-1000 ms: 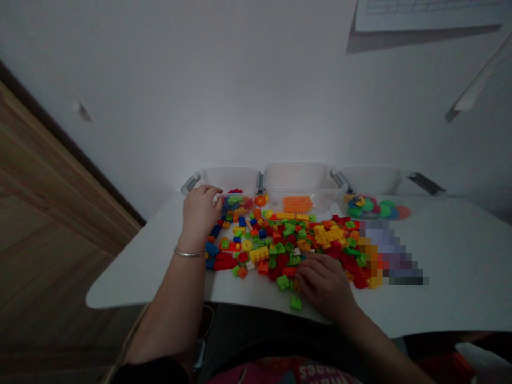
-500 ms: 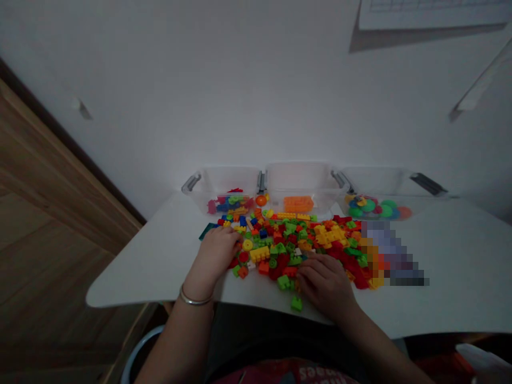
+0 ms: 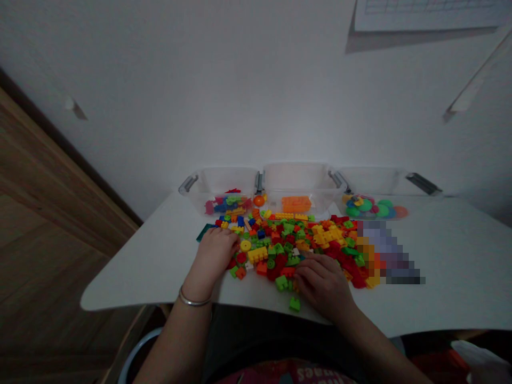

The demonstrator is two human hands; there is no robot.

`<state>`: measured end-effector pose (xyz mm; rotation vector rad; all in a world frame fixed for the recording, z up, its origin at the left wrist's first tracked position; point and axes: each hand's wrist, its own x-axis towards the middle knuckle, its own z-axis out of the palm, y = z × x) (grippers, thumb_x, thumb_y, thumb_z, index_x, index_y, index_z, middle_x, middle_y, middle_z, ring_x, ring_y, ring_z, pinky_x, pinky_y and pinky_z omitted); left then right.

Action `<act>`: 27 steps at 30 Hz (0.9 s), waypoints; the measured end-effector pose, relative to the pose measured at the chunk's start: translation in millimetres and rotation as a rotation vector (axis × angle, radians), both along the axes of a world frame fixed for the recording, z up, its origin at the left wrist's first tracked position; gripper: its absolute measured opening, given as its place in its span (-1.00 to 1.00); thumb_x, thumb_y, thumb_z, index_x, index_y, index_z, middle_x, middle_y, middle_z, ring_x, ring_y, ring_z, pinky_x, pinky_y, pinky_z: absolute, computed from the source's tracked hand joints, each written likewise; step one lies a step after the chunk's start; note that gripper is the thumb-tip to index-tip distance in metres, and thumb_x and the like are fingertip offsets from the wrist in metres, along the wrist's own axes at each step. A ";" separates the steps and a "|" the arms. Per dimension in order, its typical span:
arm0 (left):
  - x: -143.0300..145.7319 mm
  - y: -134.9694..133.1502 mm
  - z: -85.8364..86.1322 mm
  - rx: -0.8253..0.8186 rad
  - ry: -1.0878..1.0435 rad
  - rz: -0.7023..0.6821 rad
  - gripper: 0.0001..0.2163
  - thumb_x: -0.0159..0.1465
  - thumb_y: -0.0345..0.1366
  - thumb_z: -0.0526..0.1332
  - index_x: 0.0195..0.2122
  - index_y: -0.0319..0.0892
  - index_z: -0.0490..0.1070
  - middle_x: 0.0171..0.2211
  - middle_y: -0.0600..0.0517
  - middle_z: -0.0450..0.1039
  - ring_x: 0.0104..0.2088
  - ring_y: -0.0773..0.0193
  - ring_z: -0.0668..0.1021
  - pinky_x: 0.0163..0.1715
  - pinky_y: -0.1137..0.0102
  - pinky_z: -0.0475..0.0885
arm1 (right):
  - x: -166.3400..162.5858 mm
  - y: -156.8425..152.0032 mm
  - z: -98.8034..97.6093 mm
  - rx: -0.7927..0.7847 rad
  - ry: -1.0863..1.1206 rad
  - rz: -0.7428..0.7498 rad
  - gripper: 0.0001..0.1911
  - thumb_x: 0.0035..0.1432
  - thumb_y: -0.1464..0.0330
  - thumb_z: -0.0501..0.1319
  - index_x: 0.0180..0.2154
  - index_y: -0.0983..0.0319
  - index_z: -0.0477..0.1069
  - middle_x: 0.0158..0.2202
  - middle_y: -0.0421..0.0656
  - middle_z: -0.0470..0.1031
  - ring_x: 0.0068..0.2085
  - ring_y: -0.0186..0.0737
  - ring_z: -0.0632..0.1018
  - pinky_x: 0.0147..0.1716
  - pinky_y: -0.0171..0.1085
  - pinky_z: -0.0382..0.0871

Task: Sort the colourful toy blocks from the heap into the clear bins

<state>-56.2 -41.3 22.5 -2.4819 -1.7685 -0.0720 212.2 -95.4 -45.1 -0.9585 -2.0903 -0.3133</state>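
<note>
A wide heap of toy building bricks (image 3: 276, 248) in red, green, yellow, orange and blue lies before me. At its left edge rests my left hand (image 3: 214, 253), palm down, fingers laid over the bricks and no brick visible in it. My right hand (image 3: 325, 280) lies across the heap's front right, its fingers stretched toward the middle; nothing shows in its grasp. Close to those fingers are a light green brick (image 3: 282, 282) and a red-orange one (image 3: 288, 272). A yellow brick (image 3: 257, 255) sits between the hands. What lies under both palms is hidden.
Three clear plastic boxes line the wall: the left box (image 3: 196, 200) holds mixed pieces, the middle box (image 3: 300, 178) orange bricks, the right box (image 3: 374, 178) round coloured pieces. A single green brick (image 3: 295, 304) lies near the white table's (image 3: 132, 272) front edge. A blurred-out patch (image 3: 394, 256) covers the heap's right end.
The whole view has shifted slightly, so everything sits a little further left. Both hands keep their places on the heap, and no brick has visibly moved.
</note>
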 end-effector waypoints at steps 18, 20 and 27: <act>0.7 2.0 -3.3 0.044 -0.012 -0.026 -0.80 0.23 -0.40 0.10 -0.35 -0.16 0.54 -0.31 -0.12 0.57 -0.23 0.02 0.55 -0.14 0.17 0.37 | -0.3 -0.1 2.0 0.006 0.007 0.007 -0.88 0.19 0.45 0.19 -0.39 0.20 0.46 -0.38 -0.19 0.57 -0.18 -0.19 0.51 -0.13 -0.19 0.36; 0.4 2.5 -2.7 0.061 -0.058 -0.029 -0.82 0.22 -0.40 0.11 -0.33 -0.18 0.53 -0.31 -0.12 0.56 -0.23 0.03 0.55 -0.15 0.19 0.38 | -0.3 -0.1 1.8 -0.004 0.006 0.005 -0.88 0.20 0.44 0.19 -0.39 0.19 0.47 -0.37 -0.19 0.57 -0.19 -0.19 0.51 -0.13 -0.19 0.36; 9.4 -1.5 2.9 0.062 -0.646 0.064 -0.92 0.17 -0.34 0.22 -0.35 -0.14 0.50 -0.28 -0.01 0.56 -0.20 0.14 0.55 -0.11 0.25 0.41 | -1.0 -2.6 5.1 0.029 0.019 -0.026 -0.90 0.18 0.45 0.21 -0.35 0.18 0.48 -0.34 -0.20 0.59 -0.19 -0.18 0.52 -0.15 -0.19 0.36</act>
